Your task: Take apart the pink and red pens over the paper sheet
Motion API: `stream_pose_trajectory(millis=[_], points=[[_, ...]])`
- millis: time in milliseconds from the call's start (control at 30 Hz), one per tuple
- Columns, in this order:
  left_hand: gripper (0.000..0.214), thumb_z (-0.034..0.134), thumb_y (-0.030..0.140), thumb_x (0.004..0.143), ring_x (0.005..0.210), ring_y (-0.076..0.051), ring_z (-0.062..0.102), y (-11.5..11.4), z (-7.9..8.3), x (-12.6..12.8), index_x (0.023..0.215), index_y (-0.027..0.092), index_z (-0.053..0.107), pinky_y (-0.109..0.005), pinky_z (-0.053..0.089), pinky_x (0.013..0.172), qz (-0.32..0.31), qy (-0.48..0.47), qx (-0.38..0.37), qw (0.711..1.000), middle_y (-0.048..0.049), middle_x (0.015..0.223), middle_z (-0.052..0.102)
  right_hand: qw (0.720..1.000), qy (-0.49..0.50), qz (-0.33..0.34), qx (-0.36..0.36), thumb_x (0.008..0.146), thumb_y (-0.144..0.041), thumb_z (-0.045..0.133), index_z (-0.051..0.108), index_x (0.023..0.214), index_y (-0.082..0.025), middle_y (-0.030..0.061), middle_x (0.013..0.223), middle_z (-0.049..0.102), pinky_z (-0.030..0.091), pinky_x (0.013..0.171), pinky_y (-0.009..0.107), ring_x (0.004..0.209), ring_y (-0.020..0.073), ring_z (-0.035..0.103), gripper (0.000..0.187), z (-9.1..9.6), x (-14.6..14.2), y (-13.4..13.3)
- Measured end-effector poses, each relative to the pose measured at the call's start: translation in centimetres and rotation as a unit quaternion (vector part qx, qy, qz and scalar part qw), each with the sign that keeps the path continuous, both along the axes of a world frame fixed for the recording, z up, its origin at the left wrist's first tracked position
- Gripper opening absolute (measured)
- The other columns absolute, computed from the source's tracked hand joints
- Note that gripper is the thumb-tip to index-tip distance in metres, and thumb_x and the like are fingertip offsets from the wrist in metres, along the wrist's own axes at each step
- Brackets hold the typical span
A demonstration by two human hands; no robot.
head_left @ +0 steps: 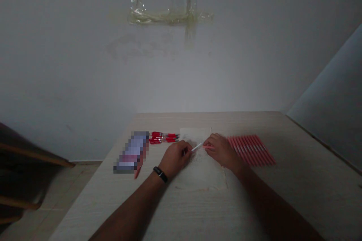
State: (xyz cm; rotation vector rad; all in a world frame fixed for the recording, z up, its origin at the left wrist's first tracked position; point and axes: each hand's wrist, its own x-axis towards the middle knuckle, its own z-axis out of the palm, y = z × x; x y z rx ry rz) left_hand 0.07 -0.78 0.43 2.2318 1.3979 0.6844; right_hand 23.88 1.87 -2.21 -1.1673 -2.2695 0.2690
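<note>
here, a slim white stick (197,147) is pinched at its lower end by the fingertips of the left hand (177,155), over the middle of the bench (181,218). a short red piece (208,147) is gripped between the thumb and fingers of the right hand (220,150), its tip pointed at the stick's upper end; whether the two are touching cannot be told. both hands are held above a pale rectangular patch (202,179) with ragged edges. just beside the right hand, a row of pinkish-red pens (251,150) is laid out side by side, slanted. beyond the left hand, a small group of red pens (164,138) with dark tips is seen, near a blurred-out phone-like slab (131,152). by that slab's lower edge, another red stick (137,172) is partly hidden. a black band (160,174) is worn on the left wrist.
</note>
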Motion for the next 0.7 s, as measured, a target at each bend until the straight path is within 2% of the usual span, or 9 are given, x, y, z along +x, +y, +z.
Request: stream_pose_trajectory(millis=[200,533,700], points=[[0.012,0.059,0.019,0.086,0.071,-0.015,0.057,0.04,-0.01,-0.04,0.083,0.017,0.07,-0.025,0.038,0.064,-0.008,0.002,0.01,1.0,-0.0038,0.08,0.067,1.0,-0.013,-0.002,-0.023,0.085,-0.012,0.069,0.068,0.089,-0.019,0.003,0.088,0.066,0.044,0.082,0.033,0.09,0.0197,0.058,0.009,-0.18,0.11,0.02],[0.013,0.058,0.02,0.087,0.071,-0.015,0.057,0.04,-0.27,-0.12,0.084,0.018,0.071,-0.024,0.038,0.064,-0.009,-0.007,0.006,1.0,-0.0033,0.079,0.067,0.999,-0.03,-0.01,-0.028,0.087,-0.015,0.068,0.068,0.092,-0.019,0.0041,0.089,0.066,0.044,0.083,0.033,0.092,0.0203,0.059,0.007,0.58,0.19,-0.49],[0.014,0.058,0.019,0.085,0.071,-0.015,0.057,0.02,-0.13,-0.11,0.084,0.017,0.072,-0.025,0.038,0.063,-0.007,-0.004,0.002,1.0,-0.004,0.078,0.067,1.0,-0.001,-0.009,-0.011,0.089,-0.024,0.069,0.067,0.094,-0.018,0.0052,0.091,0.067,0.045,0.081,0.034,0.09,0.0211,0.059,0.007,0.38,0.49,-0.04]])
